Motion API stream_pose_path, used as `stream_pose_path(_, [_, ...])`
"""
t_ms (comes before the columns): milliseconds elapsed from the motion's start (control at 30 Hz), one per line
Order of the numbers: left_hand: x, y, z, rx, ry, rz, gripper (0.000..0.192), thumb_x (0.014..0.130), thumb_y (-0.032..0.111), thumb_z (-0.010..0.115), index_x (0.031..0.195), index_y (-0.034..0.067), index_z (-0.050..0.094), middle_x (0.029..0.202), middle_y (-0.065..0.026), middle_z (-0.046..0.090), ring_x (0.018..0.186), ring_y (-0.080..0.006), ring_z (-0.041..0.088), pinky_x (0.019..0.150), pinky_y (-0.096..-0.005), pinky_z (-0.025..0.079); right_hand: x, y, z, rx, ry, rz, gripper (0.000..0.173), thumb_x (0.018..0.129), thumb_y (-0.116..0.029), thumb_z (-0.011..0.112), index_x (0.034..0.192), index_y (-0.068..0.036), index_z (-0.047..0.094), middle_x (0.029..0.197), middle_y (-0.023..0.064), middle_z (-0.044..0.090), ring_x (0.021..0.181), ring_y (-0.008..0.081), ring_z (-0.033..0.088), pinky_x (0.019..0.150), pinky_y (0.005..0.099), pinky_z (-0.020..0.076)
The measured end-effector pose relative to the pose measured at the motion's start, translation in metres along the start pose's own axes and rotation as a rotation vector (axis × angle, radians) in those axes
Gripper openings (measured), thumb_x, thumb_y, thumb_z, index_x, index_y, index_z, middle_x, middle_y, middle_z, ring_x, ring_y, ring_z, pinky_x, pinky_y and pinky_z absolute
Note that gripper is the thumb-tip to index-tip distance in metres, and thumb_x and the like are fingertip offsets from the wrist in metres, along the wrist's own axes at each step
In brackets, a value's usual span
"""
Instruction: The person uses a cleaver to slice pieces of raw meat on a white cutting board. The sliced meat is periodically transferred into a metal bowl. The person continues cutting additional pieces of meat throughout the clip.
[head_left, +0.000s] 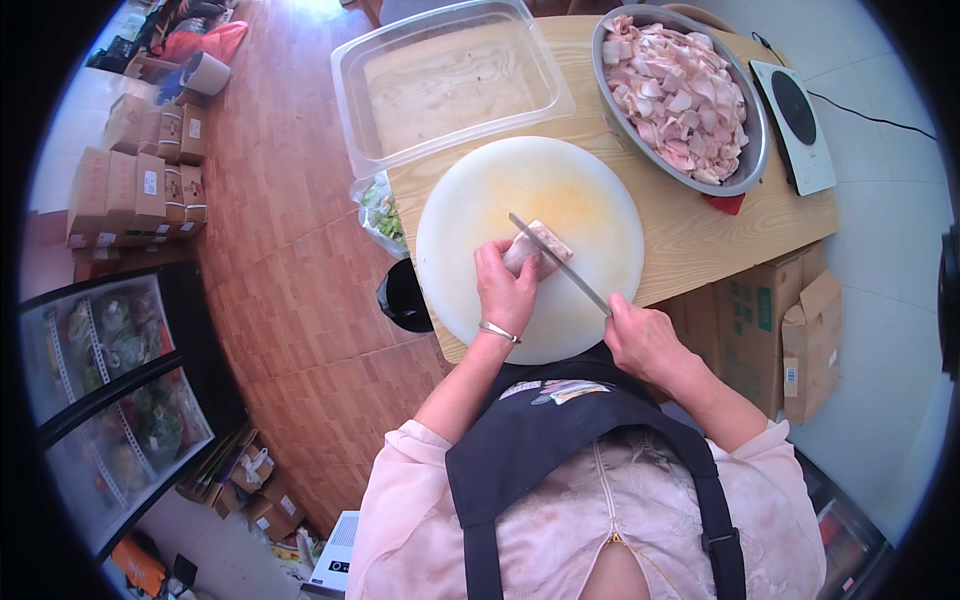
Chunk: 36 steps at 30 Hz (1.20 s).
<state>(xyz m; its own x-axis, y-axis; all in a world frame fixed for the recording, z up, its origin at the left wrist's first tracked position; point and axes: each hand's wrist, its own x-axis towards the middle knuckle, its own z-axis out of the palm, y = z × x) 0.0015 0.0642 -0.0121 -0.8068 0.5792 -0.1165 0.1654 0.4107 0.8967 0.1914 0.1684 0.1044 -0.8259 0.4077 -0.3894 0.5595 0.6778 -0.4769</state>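
Note:
On a round white plastic cutting board lies a small piece of pale pink meat. My left hand holds the meat down, with the thumb and fingers around its near left part. The handle of a knife is in my right hand. Its blade slants across the top of the meat, close to my left fingers, and its tip points up and left. Whether the edge has entered the meat cannot be made out. Yellowish stains mark the board's middle.
A clear plastic tub stands behind the board at left. At the table's far right are a metal basin heaped with cut meat pieces and a flat electric cooktop. Below the left edge are a bag of greens and a black-lined bin.

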Motion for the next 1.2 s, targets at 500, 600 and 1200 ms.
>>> stream_pose_path(500, [0.006, 0.006, -0.007, 0.042, -0.062, 0.061, 0.038, 0.084, 0.007, 0.082, 0.111, -0.004, 0.058, 0.108, -0.0221, 0.060, 0.104, -0.0419, 0.060, 0.092, -0.0477, 0.050, 0.022, -0.018, -0.005, -0.068, -0.078, 0.046, 0.019, 0.095, -0.009, 0.059, 0.104, 0.003, 0.048, 0.078, 0.0257, 0.068, 0.074, 0.0480, 0.068, 0.066, 0.0571, 0.0530])
stream_pose_path(600, [0.014, 0.008, -0.006, 0.059, -0.087, 0.052, 0.036, 0.084, 0.007, 0.082, 0.110, -0.004, 0.059, 0.107, -0.0227, 0.061, 0.103, -0.0425, 0.061, 0.091, -0.0486, 0.050, 0.034, -0.015, -0.002, -0.040, -0.062, 0.058, 0.019, 0.095, -0.009, 0.059, 0.104, 0.004, 0.048, 0.076, 0.0262, 0.068, 0.074, 0.0485, 0.068, 0.066, 0.0574, 0.0529])
stream_pose_path(1200, [0.016, 0.016, -0.014, 0.191, -0.126, 0.038, 0.034, 0.084, 0.009, 0.081, 0.108, -0.004, 0.061, 0.106, -0.0237, 0.064, 0.100, -0.0427, 0.064, 0.089, -0.0485, 0.052, 0.034, 0.006, -0.012, 0.037, -0.130, 0.007, 0.020, 0.095, -0.009, 0.058, 0.105, 0.004, 0.046, 0.076, 0.0288, 0.066, 0.073, 0.0525, 0.065, 0.068, 0.0591, 0.0525])
